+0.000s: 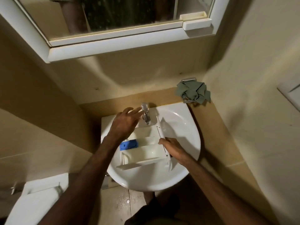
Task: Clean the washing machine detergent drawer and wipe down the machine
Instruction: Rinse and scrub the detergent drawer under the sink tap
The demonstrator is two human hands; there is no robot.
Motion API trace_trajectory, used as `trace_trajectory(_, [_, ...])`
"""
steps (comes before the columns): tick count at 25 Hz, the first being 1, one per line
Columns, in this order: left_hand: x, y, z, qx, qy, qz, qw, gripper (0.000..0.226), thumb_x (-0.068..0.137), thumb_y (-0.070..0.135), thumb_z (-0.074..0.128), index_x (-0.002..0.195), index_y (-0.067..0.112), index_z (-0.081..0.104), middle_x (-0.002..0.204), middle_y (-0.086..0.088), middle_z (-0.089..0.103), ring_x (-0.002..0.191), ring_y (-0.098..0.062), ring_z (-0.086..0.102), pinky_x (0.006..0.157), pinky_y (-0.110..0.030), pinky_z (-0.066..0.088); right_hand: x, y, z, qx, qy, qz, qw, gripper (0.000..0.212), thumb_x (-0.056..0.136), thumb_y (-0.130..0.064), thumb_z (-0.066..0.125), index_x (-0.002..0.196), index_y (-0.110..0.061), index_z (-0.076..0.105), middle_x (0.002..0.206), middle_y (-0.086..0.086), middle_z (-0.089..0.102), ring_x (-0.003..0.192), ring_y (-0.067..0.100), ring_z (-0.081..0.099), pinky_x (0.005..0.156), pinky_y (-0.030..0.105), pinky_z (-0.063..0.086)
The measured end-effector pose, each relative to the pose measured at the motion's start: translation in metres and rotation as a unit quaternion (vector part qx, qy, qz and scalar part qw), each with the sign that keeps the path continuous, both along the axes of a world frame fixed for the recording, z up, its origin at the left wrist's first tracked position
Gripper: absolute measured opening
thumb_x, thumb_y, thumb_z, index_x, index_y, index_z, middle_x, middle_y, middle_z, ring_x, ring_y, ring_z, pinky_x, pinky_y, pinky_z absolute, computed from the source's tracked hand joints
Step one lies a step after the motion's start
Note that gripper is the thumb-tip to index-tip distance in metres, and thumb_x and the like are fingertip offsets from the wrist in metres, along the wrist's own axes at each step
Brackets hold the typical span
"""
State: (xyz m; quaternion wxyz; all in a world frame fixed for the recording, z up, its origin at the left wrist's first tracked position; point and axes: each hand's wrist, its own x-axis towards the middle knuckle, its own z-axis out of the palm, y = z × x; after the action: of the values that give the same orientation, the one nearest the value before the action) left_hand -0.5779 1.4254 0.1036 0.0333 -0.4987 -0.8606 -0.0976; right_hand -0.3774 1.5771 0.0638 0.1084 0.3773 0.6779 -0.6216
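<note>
Forearms: both reached forward from the bottom of the view over a white sink (186, 120), closest to the camera.
Detergent drawer: the white detergent drawer (146, 151) lay across the sink basin, open side up, its front panel toward the right and a blue insert (129, 144) in a compartment at its left end.
Right hand: the right hand (174, 149) gripped the drawer's front panel, fingers curled round its edge, and steadied it in the basin.
Left hand: the left hand (125, 122) was spread, fingers straight and holding nothing, its fingertips just at the tap (146, 115); whether they touched the lever could not be told.
Water: no stream showed from the spout.
Step in hand: likely turning on the tap to rinse the drawer.
Doing it well: the flow should start gently, since the spout stood right above the drawer's far compartments and a hard jet would splash off the dividers. The right hand's hold should stay firm on the panel so the drawer could be tilted, letting water run through each compartment and out toward the drain. The blue insert probably trapped residue beneath and would merit lifting out.
Cloth: a crumpled green cloth (194, 91) hung on a metal holder at the wall, right of the sink, handy for wiping later.
Surroundings: a mirrored cabinet (113, 47) hung above the sink.
</note>
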Motion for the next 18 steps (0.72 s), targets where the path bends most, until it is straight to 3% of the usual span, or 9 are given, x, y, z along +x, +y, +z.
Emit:
trace_trajectory(3, [-0.029, 0.023, -0.012, -0.065, 0.081, -0.108, 0.989, 0.048, 0.102, 0.028, 0.058, 0.15, 0.028, 0.053, 0.159, 0.001, 0.048, 0.141, -0.034, 0.048, 0.097, -0.05, 0.05, -0.007, 0.008, 0.0, 0.025, -0.006, 0.024, 0.999, 0.022, 0.091, -0.037, 0.061, 0.074, -0.022, 0.062, 0.076, -0.001, 0.057, 0.073, 0.017, 0.055, 0.061, 0.029, 0.044])
trace_trajectory(6, [-0.05, 0.036, -0.013, -0.08, 0.118, -0.17, 0.975, 0.054, 0.1, 0.024, 0.066, 0.15, 0.029, 0.05, 0.153, -0.007, 0.055, 0.136, -0.034, 0.053, 0.094, -0.049, 0.052, -0.01, 0.011, -0.006, 0.025, -0.01, 0.029, 0.999, 0.026, 0.087, -0.042, 0.062, 0.072, -0.021, 0.058, 0.074, -0.001, 0.056, 0.073, 0.018, 0.054, 0.066, 0.032, 0.045])
trace_trajectory(8, [-0.057, 0.041, -0.008, -0.076, 0.095, -0.158, 0.98, 0.054, 0.099, 0.021, 0.068, 0.149, 0.028, 0.051, 0.141, -0.016, 0.062, 0.123, -0.034, 0.063, 0.089, -0.046, 0.055, -0.011, 0.011, -0.011, 0.023, -0.015, 0.035, 0.999, 0.032, 0.082, -0.049, 0.06, 0.076, -0.018, 0.061, 0.078, 0.001, 0.06, 0.078, 0.02, 0.057, 0.074, 0.037, 0.046])
trace_trajectory(11, [-0.059, 0.049, 0.002, -0.051, 0.077, -0.161, 0.983, 0.035, 0.1, 0.025, 0.066, 0.135, 0.029, 0.066, 0.124, -0.016, 0.065, 0.103, -0.032, 0.068, 0.081, -0.039, 0.055, -0.012, 0.006, -0.015, 0.026, -0.023, 0.034, 0.999, 0.056, 0.07, -0.061, 0.056, 0.094, -0.012, 0.07, 0.096, 0.008, 0.071, 0.095, 0.024, 0.065, 0.089, 0.042, 0.05])
trace_trajectory(15, [-0.062, 0.057, 0.004, -0.043, 0.089, -0.165, 0.981, 0.028, 0.088, 0.031, 0.08, 0.115, 0.032, 0.078, 0.092, -0.011, 0.065, 0.081, -0.028, 0.067, 0.065, -0.035, 0.054, -0.016, -0.002, -0.018, 0.03, -0.015, 0.012, 0.999, 0.052, 0.072, -0.059, 0.056, 0.094, -0.016, 0.073, 0.099, 0.008, 0.073, 0.1, 0.023, 0.066, 0.088, 0.039, 0.049])
trace_trajectory(18, [-0.061, 0.057, 0.003, -0.048, 0.083, -0.151, 0.984, 0.026, 0.087, 0.031, 0.08, 0.114, 0.033, 0.078, 0.092, -0.011, 0.065, 0.077, -0.027, 0.066, 0.063, -0.034, 0.054, -0.019, -0.008, -0.019, 0.029, -0.021, -0.01, 0.999, 0.052, 0.073, -0.057, 0.058, 0.092, -0.011, 0.069, 0.09, 0.004, 0.07, 0.09, 0.021, 0.063, 0.083, 0.038, 0.047])
